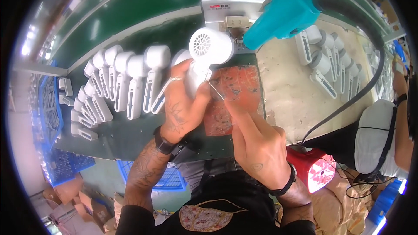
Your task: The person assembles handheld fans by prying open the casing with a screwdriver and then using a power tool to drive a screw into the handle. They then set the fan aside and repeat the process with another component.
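My left hand (180,109) is closed round the handle of a white hair dryer housing (223,45), holding it up with its round slotted grille showing. In my right hand (261,152), a thin pale metal rod (216,90) is pinched between the fingertips. The rod's far end reaches the handle beside my left thumb; whether it goes inside cannot be seen. Beneath both hands lies a worn reddish mat (237,98). Several more white housings (136,88) stand in fanned rows left of my left hand, one partly hidden behind it.
A teal blower (283,15) with a black hose (379,67) hangs over the right side. Behind the mat stands a silver machine (233,6). More housings (322,63) lie on brown paper (287,89). A blue-edged bin (51,113) is far left; another person's arm (401,82) is far right.
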Available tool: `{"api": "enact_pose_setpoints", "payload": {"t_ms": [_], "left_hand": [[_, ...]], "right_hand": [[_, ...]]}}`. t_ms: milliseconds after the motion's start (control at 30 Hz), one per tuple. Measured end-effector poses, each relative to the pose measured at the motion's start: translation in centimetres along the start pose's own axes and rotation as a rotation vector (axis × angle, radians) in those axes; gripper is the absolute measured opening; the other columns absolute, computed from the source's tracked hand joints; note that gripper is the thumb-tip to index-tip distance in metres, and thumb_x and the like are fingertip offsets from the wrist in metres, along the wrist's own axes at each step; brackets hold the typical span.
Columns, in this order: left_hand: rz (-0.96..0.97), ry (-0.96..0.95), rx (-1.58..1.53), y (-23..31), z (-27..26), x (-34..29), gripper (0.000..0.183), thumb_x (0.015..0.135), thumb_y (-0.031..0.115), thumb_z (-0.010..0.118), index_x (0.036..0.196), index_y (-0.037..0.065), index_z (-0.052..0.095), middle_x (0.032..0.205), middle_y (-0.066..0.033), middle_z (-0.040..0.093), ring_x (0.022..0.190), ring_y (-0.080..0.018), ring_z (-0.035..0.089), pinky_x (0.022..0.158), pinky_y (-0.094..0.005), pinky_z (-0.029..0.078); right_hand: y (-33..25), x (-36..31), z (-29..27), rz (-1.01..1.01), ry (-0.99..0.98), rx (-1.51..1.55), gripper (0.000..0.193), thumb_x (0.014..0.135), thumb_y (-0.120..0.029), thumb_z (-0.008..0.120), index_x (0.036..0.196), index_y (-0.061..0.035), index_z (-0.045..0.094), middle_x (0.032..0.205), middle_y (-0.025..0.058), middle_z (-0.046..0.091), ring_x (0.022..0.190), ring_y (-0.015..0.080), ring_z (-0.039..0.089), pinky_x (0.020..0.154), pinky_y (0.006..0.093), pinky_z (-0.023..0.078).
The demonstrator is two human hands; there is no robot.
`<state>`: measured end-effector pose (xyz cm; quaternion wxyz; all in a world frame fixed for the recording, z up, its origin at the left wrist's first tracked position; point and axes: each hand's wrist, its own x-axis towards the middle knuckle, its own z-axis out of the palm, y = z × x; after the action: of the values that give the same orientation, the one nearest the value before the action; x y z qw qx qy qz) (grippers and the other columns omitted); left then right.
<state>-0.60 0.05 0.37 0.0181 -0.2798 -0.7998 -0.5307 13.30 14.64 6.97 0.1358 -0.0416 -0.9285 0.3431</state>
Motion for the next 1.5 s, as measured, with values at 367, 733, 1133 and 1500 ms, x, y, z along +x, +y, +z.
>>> {"api": "enact_pose_setpoints", "payload": {"t_ms": [367, 733, 1133, 1500], "left_hand": [[0.025, 0.006, 0.042, -0.2, 0.0, 0.3, 0.048, 0.091, 0.007, 0.062, 0.135, -0.003, 0.047, 0.112, -0.0204, 0.067, 0.102, -0.0301, 0.066, 0.092, -0.0409, 0.052], [0.033, -0.003, 0.034, -0.1, 0.1, -0.2, 0.049, 0.09, 0.007, 0.063, 0.136, -0.003, 0.047, 0.112, -0.0207, 0.067, 0.103, -0.0307, 0.066, 0.092, -0.0415, 0.052], [0.032, 0.001, 0.05, -0.1, 0.1, -0.4, 0.05, 0.09, 0.009, 0.065, 0.136, -0.002, 0.048, 0.11, -0.0227, 0.068, 0.1, -0.0338, 0.068, 0.089, -0.042, 0.053], [0.085, 0.017, 0.075, -0.1, 0.3, -0.7, 0.052, 0.089, 0.008, 0.066, 0.136, -0.003, 0.048, 0.109, -0.0235, 0.069, 0.097, -0.0341, 0.069, 0.087, -0.042, 0.054]], "right_hand": [[0.0, 0.3, 0.0, -0.014, -0.012, -0.021, 0.042, 0.088, 0.007, 0.064, 0.129, -0.0034, 0.065, 0.086, 0.0162, 0.068, 0.062, 0.0367, 0.064, 0.054, 0.0409, 0.053], [-0.3, -0.4, -0.1, -0.029, -0.005, -0.07, 0.043, 0.086, 0.007, 0.064, 0.128, -0.003, 0.065, 0.084, 0.0153, 0.067, 0.06, 0.0355, 0.063, 0.052, 0.0404, 0.052], [-0.6, -0.4, -0.2, -0.034, -0.021, -0.135, 0.045, 0.085, 0.007, 0.065, 0.129, -0.0025, 0.064, 0.081, 0.0132, 0.066, 0.058, 0.0336, 0.062, 0.051, 0.0407, 0.052], [-0.4, -0.5, 0.4, -0.019, -0.024, -0.152, 0.046, 0.084, 0.004, 0.066, 0.13, -0.0024, 0.064, 0.078, 0.0104, 0.064, 0.06, 0.0303, 0.062, 0.051, 0.0391, 0.053]]}}
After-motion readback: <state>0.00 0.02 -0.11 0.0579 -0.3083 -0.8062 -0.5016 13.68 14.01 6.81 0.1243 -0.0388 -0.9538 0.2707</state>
